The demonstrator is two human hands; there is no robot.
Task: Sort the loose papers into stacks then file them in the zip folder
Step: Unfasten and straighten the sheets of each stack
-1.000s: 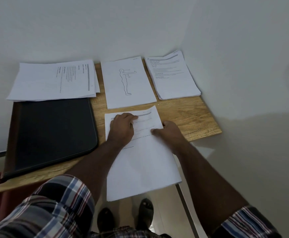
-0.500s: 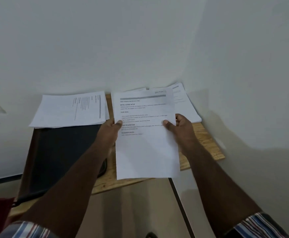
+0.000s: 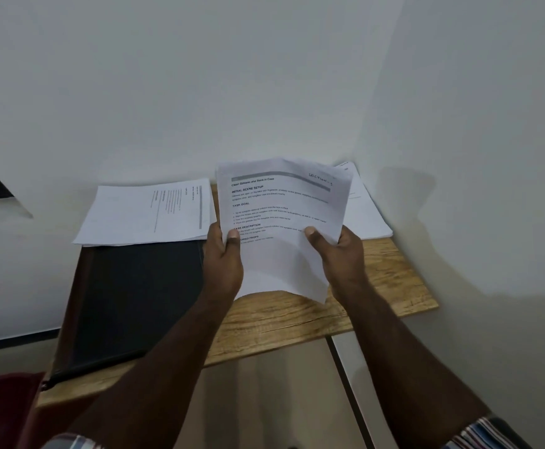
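A printed sheet (image 3: 280,215) is held up above the wooden table (image 3: 378,286), bowed a little. My left hand (image 3: 224,259) grips its left edge with the thumb on the front. My right hand (image 3: 339,251) grips its right edge the same way. A stack of papers (image 3: 148,213) lies at the back left, overlapping the black zip folder (image 3: 135,299), which lies shut on the table's left side. Another stack (image 3: 366,215) lies at the back right, partly hidden by the held sheet. The middle sheet with the figure drawing is hidden.
White walls close in behind and to the right of the small table. A dark red object (image 3: 2,409) sits low at the left. The floor shows below the table's front edge.
Both hands have lifted the printed sheet off the table and raised it; it now bows between the hands. The camera has tilted upward.
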